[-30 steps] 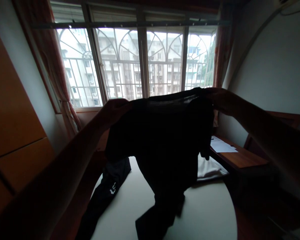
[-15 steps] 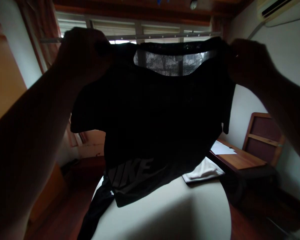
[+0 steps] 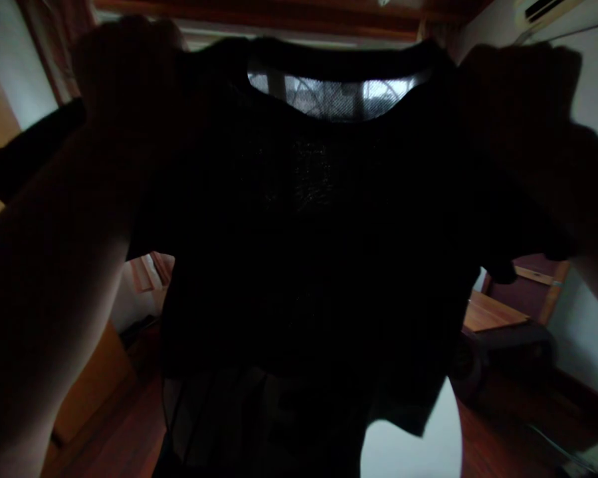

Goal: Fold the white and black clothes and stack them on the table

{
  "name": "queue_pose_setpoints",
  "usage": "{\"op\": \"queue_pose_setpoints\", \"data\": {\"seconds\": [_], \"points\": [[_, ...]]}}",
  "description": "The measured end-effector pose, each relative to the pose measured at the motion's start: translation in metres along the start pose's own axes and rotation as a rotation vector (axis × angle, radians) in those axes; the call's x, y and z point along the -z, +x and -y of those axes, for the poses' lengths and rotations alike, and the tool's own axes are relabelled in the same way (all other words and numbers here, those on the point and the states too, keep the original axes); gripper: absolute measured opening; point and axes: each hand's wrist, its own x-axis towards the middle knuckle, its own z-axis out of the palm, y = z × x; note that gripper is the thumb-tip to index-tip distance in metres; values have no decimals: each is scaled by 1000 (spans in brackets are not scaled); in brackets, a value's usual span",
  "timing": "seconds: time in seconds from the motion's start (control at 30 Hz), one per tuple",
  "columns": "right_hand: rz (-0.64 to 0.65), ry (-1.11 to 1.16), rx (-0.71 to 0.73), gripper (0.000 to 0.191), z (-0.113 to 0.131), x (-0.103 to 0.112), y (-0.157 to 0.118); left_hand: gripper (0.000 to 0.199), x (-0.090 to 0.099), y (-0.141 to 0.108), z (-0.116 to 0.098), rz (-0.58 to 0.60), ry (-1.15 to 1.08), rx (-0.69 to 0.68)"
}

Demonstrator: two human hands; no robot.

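Note:
A black T-shirt (image 3: 309, 232) hangs spread out in front of me, dark against the window light. My left hand (image 3: 129, 73) is closed on its left shoulder, and my right hand (image 3: 521, 86) grips the right shoulder. Daylight shows through the mesh at the neck opening. Both short sleeves stick out to the sides. The lower part of the shirt hangs over a round white table (image 3: 413, 455) and hides most of it. Individual fingers are hard to make out in the dark.
Behind the shirt is a window. To the right stands a wooden desk (image 3: 493, 312) with a dark panel behind it. An air conditioner (image 3: 543, 13) is mounted at upper right. Curtains (image 3: 54, 46) hang at the left, and the floor (image 3: 114, 438) is reddish wood.
Both hands have risen and spread apart, stretching the T-shirt wider. It now looks larger and nearer, covering more of the table and the folded white cloth there.

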Motion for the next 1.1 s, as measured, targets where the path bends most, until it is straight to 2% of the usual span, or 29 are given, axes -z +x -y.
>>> {"op": "queue_pose_setpoints", "data": {"seconds": [0.1, 0.17, 0.3, 0.47, 0.57, 0.67, 0.77, 0.9, 1.0, 1.1], "points": [[155, 14, 30, 70, 17, -41, -16, 95, -46, -2, 8, -100, 156, 49], [260, 33, 91, 64, 31, -73, -35, 84, -88, -6, 21, -80, 231, 13], [501, 83, 222, 56, 61, -148, -85, 68, -187, -22, 64, 60, 213, 8], [769, 168, 276, 49, 113, -238, -164, 60, -313, -64, 116, 242, 157, 14], [954, 192, 283, 48, 145, -286, -212, 58, -378, -95, 135, 405, 180, 73], [1043, 197, 282, 43, 172, -325, -254, 54, -432, -123, 146, 539, 186, 146], [1107, 208, 279, 39, 193, -354, -289, 50, -475, -148, 151, 627, 174, 179], [1154, 225, 266, 33, 212, -377, -328, 48, -515, -175, 157, 722, 153, 212], [1134, 228, 247, 31, 216, -383, -346, 53, -530, -189, 161, 788, 135, 247], [1084, 237, 230, 41, 210, -380, -352, 60, -529, -198, 164, 811, 128, 275]]}}
